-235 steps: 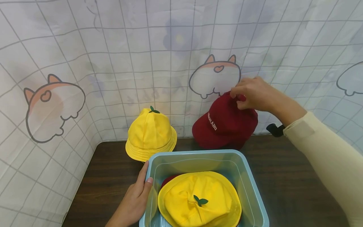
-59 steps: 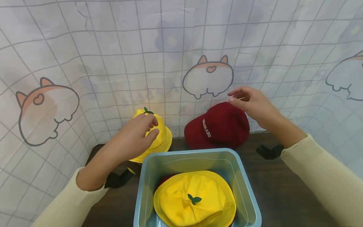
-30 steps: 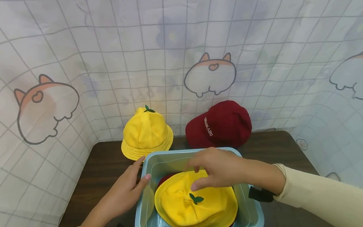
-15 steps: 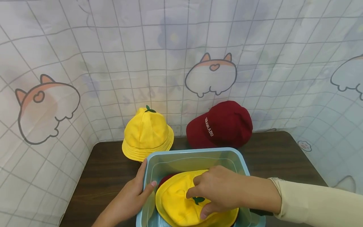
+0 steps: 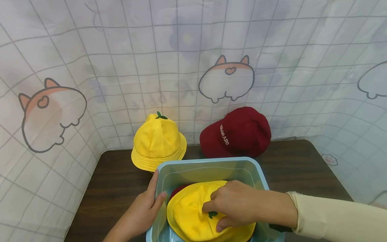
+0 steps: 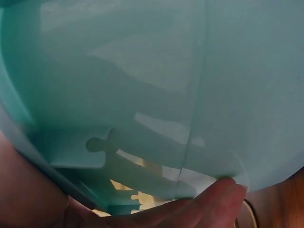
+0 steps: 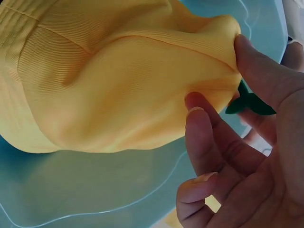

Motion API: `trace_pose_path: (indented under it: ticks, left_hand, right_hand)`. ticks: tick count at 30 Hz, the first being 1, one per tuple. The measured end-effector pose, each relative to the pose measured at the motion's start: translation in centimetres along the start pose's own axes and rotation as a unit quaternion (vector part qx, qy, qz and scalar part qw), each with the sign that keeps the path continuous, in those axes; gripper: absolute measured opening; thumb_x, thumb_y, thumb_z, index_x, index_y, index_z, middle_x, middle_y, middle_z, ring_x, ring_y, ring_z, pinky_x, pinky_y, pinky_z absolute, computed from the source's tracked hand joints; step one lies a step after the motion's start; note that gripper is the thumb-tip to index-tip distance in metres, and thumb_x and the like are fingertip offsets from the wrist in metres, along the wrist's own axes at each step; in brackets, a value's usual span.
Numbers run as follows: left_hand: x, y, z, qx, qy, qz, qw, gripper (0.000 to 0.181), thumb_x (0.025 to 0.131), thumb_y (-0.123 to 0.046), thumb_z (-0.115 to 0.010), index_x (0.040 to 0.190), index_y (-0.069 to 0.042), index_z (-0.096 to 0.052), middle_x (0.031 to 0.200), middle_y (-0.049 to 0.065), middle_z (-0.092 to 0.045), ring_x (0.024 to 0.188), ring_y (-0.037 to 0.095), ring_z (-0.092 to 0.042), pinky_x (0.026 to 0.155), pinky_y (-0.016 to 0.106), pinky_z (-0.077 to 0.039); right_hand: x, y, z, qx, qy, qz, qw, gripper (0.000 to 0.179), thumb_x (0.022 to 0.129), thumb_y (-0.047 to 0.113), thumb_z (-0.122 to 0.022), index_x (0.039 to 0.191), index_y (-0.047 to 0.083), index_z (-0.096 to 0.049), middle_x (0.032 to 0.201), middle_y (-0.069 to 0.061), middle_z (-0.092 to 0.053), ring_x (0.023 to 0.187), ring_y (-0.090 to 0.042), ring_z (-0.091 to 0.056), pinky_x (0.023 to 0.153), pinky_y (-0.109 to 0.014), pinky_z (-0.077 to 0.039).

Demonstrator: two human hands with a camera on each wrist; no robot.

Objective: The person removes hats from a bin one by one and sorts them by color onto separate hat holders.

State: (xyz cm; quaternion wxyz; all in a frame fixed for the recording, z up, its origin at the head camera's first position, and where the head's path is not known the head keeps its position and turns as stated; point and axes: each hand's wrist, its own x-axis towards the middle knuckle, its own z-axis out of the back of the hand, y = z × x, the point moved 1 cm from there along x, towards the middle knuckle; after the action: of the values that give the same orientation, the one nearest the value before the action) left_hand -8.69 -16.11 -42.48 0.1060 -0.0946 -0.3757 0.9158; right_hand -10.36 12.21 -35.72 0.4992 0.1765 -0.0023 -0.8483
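A light-blue plastic bin (image 5: 211,160) stands at the table's front, a yellow bucket hat (image 5: 188,220) with a green sprout lying inside. My left hand (image 5: 142,208) grips the bin's left rim, thumb inside and fingers along the outer wall (image 6: 118,95). My right hand (image 5: 235,203) reaches into the bin and pinches the hat's crown beside the sprout. In the right wrist view, thumb and fingers press the yellow cloth (image 7: 118,95) from two sides, with the green sprout (image 7: 249,103) between them. Under the hat, a dark red edge (image 5: 177,191) peeks out.
Behind the bin, a second yellow bucket hat (image 5: 158,141) sits at the back left. To its right is a dark red baseball cap (image 5: 239,132) with white lettering. The dark wooden table (image 5: 96,188) ends at a white grid-patterned cloth (image 5: 136,60) on the back and sides.
The right hand has left the red cap, come down into the bin and taken hold of the yellow hat's crown. The left hand went up to the back yellow hat, then returned to the bin's rim.
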Motion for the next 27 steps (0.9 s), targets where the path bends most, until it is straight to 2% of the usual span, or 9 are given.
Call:
trace_pose_path:
  ticks: [6, 11, 15, 23, 27]
  left_hand:
    - [-0.1, 0.0, -0.1, 0.001, -0.004, 0.000, 1.0000, 0.075, 0.109, -0.025, -0.051, 0.166, -0.014, -0.004, 0.144, 0.021, -0.058, 0.117, 0.027, -0.065, 0.103, 0.054, -0.050]
    - [-0.1, 0.0, -0.1, 0.001, -0.007, -0.004, 1.0000, 0.075, 0.109, -0.023, -0.052, 0.166, -0.015, -0.004, 0.143, 0.021, -0.058, 0.119, 0.028, -0.064, 0.104, 0.054, -0.049]
    - [-0.2, 0.1, -0.2, -0.003, -0.006, -0.003, 1.0000, 0.075, 0.108, -0.023, -0.052, 0.166, -0.016, -0.004, 0.143, 0.021, -0.059, 0.118, 0.027, -0.064, 0.104, 0.054, -0.049]
    - [-0.2, 0.1, -0.2, -0.007, -0.007, 0.000, 0.9999, 0.075, 0.108, -0.024, -0.052, 0.166, -0.018, -0.005, 0.147, 0.019, -0.056, 0.119, 0.025, -0.064, 0.104, 0.052, -0.050]
    - [-0.2, 0.1, -0.1, -0.009, -0.008, -0.002, 0.9999, 0.075, 0.108, -0.024, -0.053, 0.166, -0.018, -0.005, 0.147, 0.019, -0.056, 0.119, 0.025, -0.064, 0.103, 0.052, -0.050]
  right_hand:
    - [0.3, -0.2, -0.6, 0.003, -0.022, 0.013, 0.9997, 0.033, 0.090, 0.048, -0.075, 0.120, 0.035, -0.069, 0.083, 0.020, -0.063, 0.068, 0.002, -0.049, 0.066, -0.017, -0.047]
    - [0.3, -0.3, -0.8, 0.012, -0.046, 0.027, 0.9985, 0.019, 0.090, 0.031, -0.078, 0.108, 0.031, -0.070, 0.073, 0.020, -0.056, 0.060, 0.000, -0.044, 0.058, -0.014, -0.041]
    - [0.2, -0.3, -0.9, 0.025, -0.037, 0.015, 0.9989, 0.017, 0.087, 0.024, -0.079, 0.101, 0.029, -0.070, 0.069, 0.019, -0.051, 0.058, -0.002, -0.042, 0.056, -0.015, -0.038]
    - [0.6, -0.4, -1.4, 0.036, -0.034, -0.020, 0.9986, 0.015, 0.085, 0.020, -0.078, 0.087, 0.026, -0.064, 0.064, 0.016, -0.047, 0.054, -0.004, -0.041, 0.054, -0.014, -0.039]
    - [0.6, -0.5, -0.9, 0.000, -0.057, -0.017, 0.9983, 0.014, 0.085, 0.024, -0.077, 0.088, 0.025, -0.064, 0.063, 0.015, -0.046, 0.055, -0.004, -0.039, 0.055, -0.018, -0.037]
